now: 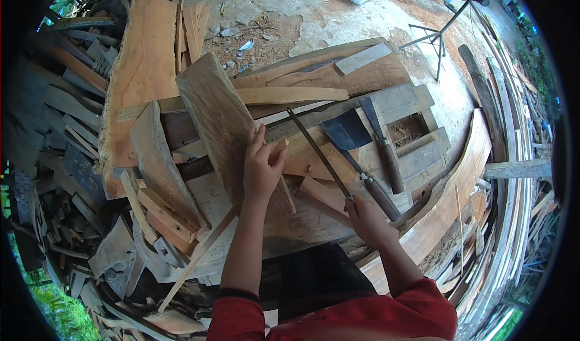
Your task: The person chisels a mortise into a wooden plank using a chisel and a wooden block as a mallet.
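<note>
My left hand [264, 167] is closed around a slim wooden piece [286, 195], whose pale upper end shows by the thumb. It is beside a thick, rough wooden slab [208, 102] that leans over the bench. In my right hand [367, 217] is a long, narrow, dark metal file [317, 151], pointing up and to the left; the fist hides its handle end. Just right of the file lie a broad-bladed tool [348, 129] with a wooden handle and a narrower chisel-like tool [374, 119], also wooden-handled. A squared wood block [323, 201] sits between my hands.
Wooden boards and beams make up the work surface [411, 160]. A wide plank [142, 75] stands at the left, near a heap of offcuts [66, 184]. At the right, a curved board [438, 211] borders long stacked strips [513, 135]. A metal stand [436, 36] is far right.
</note>
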`<state>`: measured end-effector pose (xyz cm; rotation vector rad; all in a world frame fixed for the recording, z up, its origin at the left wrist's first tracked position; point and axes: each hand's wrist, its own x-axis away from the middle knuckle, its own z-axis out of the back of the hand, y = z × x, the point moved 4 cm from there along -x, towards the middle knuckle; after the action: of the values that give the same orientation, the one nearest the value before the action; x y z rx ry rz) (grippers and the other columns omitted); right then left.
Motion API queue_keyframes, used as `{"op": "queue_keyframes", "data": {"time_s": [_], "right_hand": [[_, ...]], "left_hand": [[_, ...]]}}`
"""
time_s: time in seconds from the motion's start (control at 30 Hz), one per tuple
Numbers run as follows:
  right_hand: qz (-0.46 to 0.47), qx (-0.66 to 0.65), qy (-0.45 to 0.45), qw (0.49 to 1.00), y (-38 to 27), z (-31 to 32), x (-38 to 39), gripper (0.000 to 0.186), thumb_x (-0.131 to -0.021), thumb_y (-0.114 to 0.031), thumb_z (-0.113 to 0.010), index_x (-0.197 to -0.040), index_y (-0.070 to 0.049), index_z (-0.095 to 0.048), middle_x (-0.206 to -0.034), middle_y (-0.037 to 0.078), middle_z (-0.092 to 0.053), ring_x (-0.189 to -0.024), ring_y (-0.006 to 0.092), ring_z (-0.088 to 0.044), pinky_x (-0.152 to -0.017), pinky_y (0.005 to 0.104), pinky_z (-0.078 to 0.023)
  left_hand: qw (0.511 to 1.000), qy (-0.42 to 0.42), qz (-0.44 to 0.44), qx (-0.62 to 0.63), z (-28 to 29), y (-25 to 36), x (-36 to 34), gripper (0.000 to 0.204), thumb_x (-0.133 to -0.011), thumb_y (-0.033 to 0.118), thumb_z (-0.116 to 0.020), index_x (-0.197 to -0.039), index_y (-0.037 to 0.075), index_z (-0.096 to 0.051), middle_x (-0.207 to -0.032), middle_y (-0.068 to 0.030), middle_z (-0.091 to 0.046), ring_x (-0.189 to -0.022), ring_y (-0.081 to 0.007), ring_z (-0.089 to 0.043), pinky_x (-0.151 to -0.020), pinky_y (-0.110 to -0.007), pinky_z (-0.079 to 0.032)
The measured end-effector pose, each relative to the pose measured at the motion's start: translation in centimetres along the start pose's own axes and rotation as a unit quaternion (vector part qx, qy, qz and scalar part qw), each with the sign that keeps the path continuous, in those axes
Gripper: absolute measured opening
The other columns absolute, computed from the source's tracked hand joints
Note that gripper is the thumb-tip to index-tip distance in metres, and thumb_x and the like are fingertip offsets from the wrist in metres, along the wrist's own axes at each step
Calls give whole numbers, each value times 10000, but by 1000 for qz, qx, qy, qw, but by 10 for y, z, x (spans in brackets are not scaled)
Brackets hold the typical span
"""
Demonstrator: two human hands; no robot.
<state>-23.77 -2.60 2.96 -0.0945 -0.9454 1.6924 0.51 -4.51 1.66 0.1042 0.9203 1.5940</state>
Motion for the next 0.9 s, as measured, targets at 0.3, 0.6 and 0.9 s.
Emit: {"op": "queue_keyframes", "data": {"time_s": [0.3,0.6,0.9], "right_hand": [[6,0,35,999,14,6,2,286,-890,-264,-433,-810,-3,-517,-698,248,-568,-691,432,-547,-636,511,-409],[-2,5,69,998,21,41,20,240,-874,-228,-447,-792,-11,-506,-685,241,-566,-690,422,-550,-632,504,-416],[-25,19,107,994,48,85,50,256,-875,-254,-446,-795,-21,-514,-694,242,-571,-692,420,-558,-624,504,-430]], "left_hand": [[957,58,166,230,0,-36,15,275,-775,-14,-629,-1041,11,-565,-958,-88,-597,-847,-99,-555,-756,-245,-444],[990,-66,-108,-67,2,18,-12,260,-824,114,-573,-1077,53,-569,-959,-122,-584,-831,-274,-584,-687,-348,-485],[961,-209,-85,-157,-5,35,-34,90,-806,81,-545,-873,21,-559,-1039,-122,-521,-989,-302,-516,-807,-389,-442]]}}
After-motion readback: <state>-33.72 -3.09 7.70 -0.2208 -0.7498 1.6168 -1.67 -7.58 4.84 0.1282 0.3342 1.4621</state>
